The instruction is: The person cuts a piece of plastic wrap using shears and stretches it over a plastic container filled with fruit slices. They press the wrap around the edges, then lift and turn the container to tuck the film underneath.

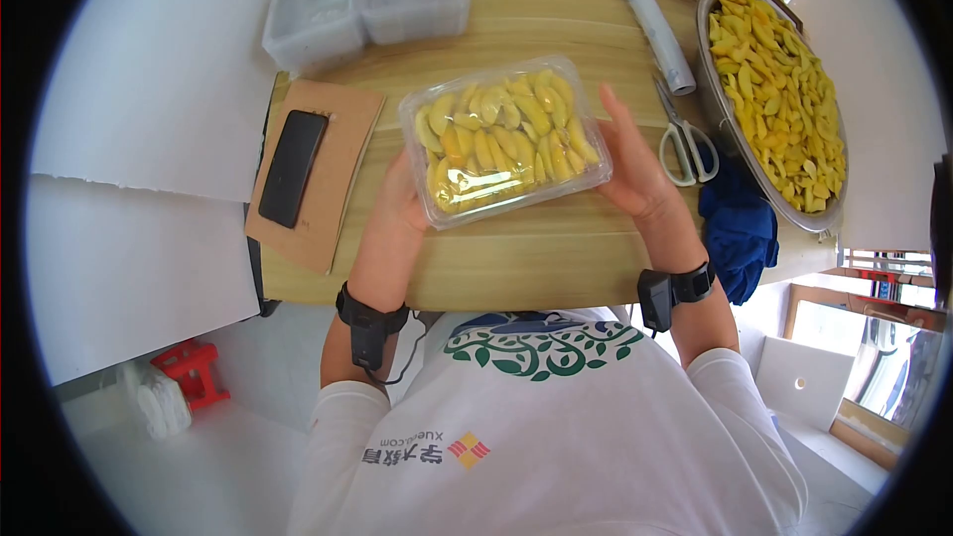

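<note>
A clear plastic box [506, 139] filled with yellow fruit slices is held over the wooden table between both hands, slightly tilted. Film or a lid glints over its top. My left hand [405, 189] grips the lower left side, with its fingers mostly hidden behind and under the box. Against the right side rests my right hand [635, 164], thumb stretched out along the edge and the other fingers largely out of sight beneath. White-handled scissors [687, 144] lie just right of my right hand.
A large metal bowl [707, 69] of yellow slices stands at the right, with a dark blue cloth [740, 233] beside it. A white roll [653, 28] lies behind the scissors. Stacked clear containers [367, 0] stand at back left. A black phone [294, 169] lies on cardboard [342, 154].
</note>
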A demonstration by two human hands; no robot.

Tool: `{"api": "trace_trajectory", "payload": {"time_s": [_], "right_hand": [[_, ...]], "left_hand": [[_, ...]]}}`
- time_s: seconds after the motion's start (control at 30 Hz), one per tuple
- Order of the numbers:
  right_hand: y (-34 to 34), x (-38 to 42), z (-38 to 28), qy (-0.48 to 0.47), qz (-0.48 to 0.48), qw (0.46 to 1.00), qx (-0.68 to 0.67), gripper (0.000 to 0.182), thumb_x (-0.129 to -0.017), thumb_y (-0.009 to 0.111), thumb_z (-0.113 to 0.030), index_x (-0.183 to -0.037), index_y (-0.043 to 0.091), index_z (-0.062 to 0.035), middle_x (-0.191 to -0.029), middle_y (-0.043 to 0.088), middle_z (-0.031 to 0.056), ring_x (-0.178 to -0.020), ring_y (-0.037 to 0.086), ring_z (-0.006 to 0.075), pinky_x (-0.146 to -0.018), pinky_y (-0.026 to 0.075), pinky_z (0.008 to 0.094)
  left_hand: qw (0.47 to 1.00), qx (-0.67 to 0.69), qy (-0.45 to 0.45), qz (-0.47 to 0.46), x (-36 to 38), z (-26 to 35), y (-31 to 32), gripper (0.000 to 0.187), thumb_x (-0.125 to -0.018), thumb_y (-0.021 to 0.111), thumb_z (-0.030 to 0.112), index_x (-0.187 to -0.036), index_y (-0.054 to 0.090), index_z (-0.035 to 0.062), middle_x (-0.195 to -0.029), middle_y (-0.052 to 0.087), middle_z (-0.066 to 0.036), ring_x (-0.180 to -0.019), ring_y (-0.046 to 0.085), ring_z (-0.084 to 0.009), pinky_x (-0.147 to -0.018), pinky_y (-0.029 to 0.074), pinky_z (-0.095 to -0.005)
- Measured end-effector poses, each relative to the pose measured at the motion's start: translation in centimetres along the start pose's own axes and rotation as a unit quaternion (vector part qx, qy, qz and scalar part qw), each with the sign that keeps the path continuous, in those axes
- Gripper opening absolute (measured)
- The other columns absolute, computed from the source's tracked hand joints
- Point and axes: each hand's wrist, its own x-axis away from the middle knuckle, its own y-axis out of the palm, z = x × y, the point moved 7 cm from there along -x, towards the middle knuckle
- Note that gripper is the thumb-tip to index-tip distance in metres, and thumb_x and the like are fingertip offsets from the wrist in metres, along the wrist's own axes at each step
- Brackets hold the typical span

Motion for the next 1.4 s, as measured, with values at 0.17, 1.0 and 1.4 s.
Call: {"api": "trace_trajectory", "payload": {"time_s": [0.17,1.0,1.4], "right_hand": [[1.8,0.7,-0.4,-0.059,-0.013,0.998,0.023,0.069,-0.095,0.046,-0.056,-0.137,0.043,-0.0011,-0.135,0.052,0.0146,-0.118,0.056,0.0226,-0.098,0.047,0.0372],[1.4,0.5,0.4,0.021,-0.113,0.941,-0.318,0.066,-0.094,0.048,-0.053,-0.142,0.039,-0.0089,-0.143,0.045,0.0141,-0.128,0.047,0.0307,-0.106,0.04,0.0482],[1.2,0.4,-2.2,-0.063,-0.093,0.969,-0.222,0.07,-0.092,0.047,-0.059,-0.143,0.038,-0.0124,-0.144,0.042,0.0127,-0.131,0.043,0.033,-0.104,0.039,0.0527]], "left_hand": [[0.999,-0.031,0.016,0.002,0.1,0.3,-0.6,0.048,-0.102,0.037,0.032,-0.139,0.039,0.0005,-0.139,0.045,-0.019,-0.122,0.05,-0.035,-0.1,0.045,-0.0516],[0.968,0.113,0.02,-0.222,-1.9,-0.6,7.3,0.055,-0.101,0.033,0.041,-0.138,0.04,0.0004,-0.137,0.047,-0.018,-0.123,0.05,-0.0341,-0.103,0.044,-0.0471],[0.931,-0.19,0.261,0.169,0.3,3.2,3.5,0.046,-0.101,0.035,0.034,-0.131,0.048,0.0009,-0.122,0.056,-0.013,-0.112,0.056,-0.0201,-0.088,0.046,-0.0328]]}}
